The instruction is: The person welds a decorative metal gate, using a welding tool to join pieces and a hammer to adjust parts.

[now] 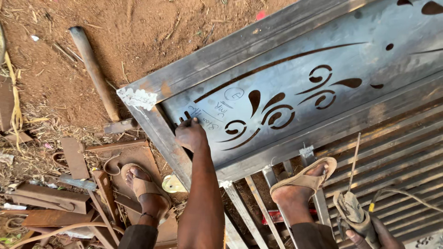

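My left hand (190, 134) rests at the lower left corner of a grey steel panel (323, 55) cut with curling leaf shapes. Its fingers are curled around a small dark object (187, 115) that touches the sheet beside the frame (159, 131). At the bottom right, my right hand (371, 234) grips a welding electrode holder (351, 210). A thin rod (354, 159) points up from it, over the slatted bars (397, 152). My left foot (143, 186) in a sandal stands on scrap plates. My right foot (302, 182) stands on the bars.
A long wooden-handled tool (94, 71) lies on the red earth at the upper left. Rusty steel offcuts (50, 198) are piled at the lower left. A cable (410, 196) runs from the holder to the right. A white paper patch (137, 97) sticks to the frame corner.
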